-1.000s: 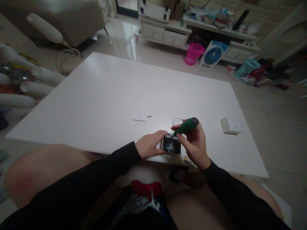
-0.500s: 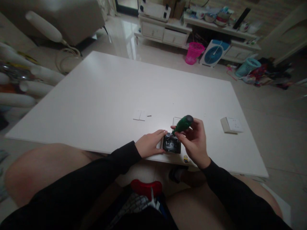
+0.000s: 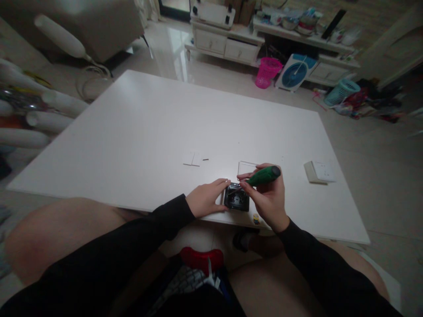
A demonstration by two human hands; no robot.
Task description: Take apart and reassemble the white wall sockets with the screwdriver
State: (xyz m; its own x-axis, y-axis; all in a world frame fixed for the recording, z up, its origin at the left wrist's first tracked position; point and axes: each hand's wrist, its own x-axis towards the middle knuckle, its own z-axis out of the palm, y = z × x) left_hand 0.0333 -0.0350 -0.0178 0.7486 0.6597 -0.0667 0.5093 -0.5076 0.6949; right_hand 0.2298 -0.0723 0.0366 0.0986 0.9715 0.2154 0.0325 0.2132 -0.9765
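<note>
The black box (image 3: 238, 202) lies open side up at the near edge of the bench (image 3: 139, 127), nearer the right corner than the left. The left hand (image 3: 205, 200) steadies it, thumb and fingers spread along its left side. The right hand (image 3: 272, 204) has its fingers closed around the green screwdriver (image 3: 263, 176), whose shaft slants into the box's far left part; the tip's exact contact is unclear. The handle now tips lower and farther right than half a second ago, while the box sits in the same spot: the tool seems to be worked against a braced box.

Just right of the box is a small sticker (image 3: 256, 219). Beyond the right hand lies a thin frame (image 3: 247, 162); farther left, a small dark strip (image 3: 205, 160) beside pale plates (image 3: 191, 159). A white block (image 3: 320, 172) rests near the right edge.
</note>
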